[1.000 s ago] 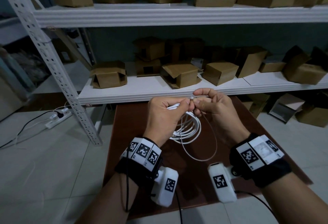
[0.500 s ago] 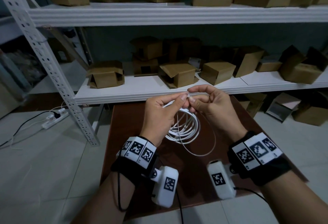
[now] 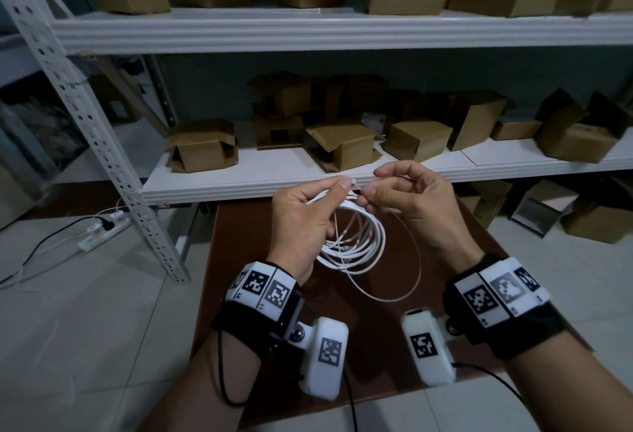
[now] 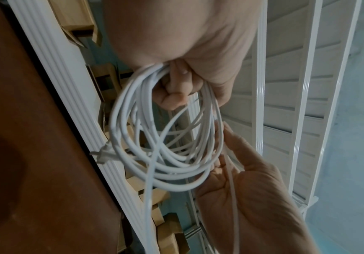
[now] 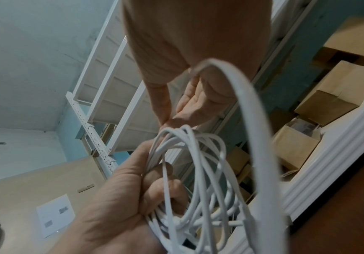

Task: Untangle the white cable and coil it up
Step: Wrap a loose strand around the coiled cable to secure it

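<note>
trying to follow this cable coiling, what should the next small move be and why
Probably bring the loose strand round once more and lay it onto the bundle. The left hand already grips several loops of the white cable above the brown table, while the right hand pinches one strand beside the left fingertips, and a single wider loop hangs below, not yet gathered.

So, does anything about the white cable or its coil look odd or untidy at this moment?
Yes. The white cable coil held by the left hand is uneven: its loops cross each other, and one much wider loop hangs loose below the bundle, running up to the right hand. No damage is visible.
</note>
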A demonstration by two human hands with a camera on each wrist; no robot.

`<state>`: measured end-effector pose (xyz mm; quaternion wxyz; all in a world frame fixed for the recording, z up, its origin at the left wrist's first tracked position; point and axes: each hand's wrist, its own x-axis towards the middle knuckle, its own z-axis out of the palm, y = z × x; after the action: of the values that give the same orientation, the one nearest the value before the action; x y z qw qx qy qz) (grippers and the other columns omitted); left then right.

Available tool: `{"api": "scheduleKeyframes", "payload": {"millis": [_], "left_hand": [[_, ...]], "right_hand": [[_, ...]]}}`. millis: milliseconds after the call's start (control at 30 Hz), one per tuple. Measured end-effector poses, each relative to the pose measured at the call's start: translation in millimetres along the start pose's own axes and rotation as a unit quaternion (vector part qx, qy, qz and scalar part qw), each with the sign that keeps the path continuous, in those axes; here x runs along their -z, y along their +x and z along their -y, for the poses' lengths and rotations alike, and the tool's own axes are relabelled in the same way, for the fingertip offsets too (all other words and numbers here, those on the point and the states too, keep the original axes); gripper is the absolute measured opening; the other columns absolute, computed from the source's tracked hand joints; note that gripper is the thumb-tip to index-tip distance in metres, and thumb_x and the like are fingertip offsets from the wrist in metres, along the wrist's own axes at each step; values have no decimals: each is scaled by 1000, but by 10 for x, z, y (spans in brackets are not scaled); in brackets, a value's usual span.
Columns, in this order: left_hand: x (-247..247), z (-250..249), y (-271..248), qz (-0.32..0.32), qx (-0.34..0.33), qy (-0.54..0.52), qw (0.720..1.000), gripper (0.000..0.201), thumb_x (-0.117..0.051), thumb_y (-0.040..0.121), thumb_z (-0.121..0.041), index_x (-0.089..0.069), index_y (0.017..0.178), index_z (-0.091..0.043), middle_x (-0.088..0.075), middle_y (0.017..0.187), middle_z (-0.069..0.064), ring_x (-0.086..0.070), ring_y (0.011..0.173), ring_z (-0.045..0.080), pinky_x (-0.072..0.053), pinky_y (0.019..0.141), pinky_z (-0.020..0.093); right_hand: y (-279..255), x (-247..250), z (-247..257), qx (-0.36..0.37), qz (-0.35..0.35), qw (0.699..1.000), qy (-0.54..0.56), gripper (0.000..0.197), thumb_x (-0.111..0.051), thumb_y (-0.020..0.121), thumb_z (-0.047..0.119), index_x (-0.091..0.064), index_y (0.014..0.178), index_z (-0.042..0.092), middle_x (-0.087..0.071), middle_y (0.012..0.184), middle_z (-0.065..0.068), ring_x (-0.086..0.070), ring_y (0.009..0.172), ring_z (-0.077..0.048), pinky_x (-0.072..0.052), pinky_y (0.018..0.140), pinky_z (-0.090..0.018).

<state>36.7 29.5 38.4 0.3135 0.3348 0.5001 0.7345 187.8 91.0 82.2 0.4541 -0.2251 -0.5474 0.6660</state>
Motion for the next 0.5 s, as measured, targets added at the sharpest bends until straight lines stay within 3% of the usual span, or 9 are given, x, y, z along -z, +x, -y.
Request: {"api": "scheduleKeyframes", "payload": {"millis": [100, 233, 300, 433, 500], "left_hand": [[7, -15, -15, 4, -3, 0, 1000, 23, -85, 85, -32, -86, 103, -18, -82, 100, 15, -63, 79, 70, -52, 73, 73], [26, -12, -29, 13, -4, 3, 1000, 25, -88, 86, -32, -85, 105, -16, -82, 100, 15, -60, 90, 75, -52, 77, 78], [42, -5, -22, 12, -4, 9, 1000, 25, -88, 86, -32, -85, 105, -15, -82, 98, 16, -63, 85, 73, -51, 75, 72], [45, -2, -37, 10, -10, 6, 1000, 20, -86, 88, -25, -86, 103, -13, -82, 92, 18, -61, 74, 46, -49, 68, 49], [35, 2, -50, 21, -10, -2, 1000, 19, -85, 89, -25, -86, 103, -13, -82, 92, 18, -61, 77, 44, -47, 68, 48]], "right_hand": [[-13, -8, 8, -10, 0, 1000, 5, 50, -81, 68, 0, -61, 113, -10, -74, 85, -25, -77, 73, -29, -64, 71, -31], [-15, -23, 4, -19, -1, 1000, 6, 46, -81, 67, 1, -62, 108, -5, -74, 82, -23, -77, 72, -28, -63, 70, -31], [-19, -27, -17, -21, -3, 1000, 12, 43, -82, 68, 2, -61, 106, -1, -75, 82, -22, -76, 72, -27, -63, 71, -30], [-24, -38, -46, -24, -10, 999, 34, 33, -78, 76, -7, -56, 97, 7, -76, 87, -23, -74, 69, -23, -62, 69, -26], [-20, -38, -49, -23, -8, 999, 35, 31, -76, 78, -9, -54, 92, 8, -75, 89, -24, -74, 68, -23, -61, 69, -26]]}}
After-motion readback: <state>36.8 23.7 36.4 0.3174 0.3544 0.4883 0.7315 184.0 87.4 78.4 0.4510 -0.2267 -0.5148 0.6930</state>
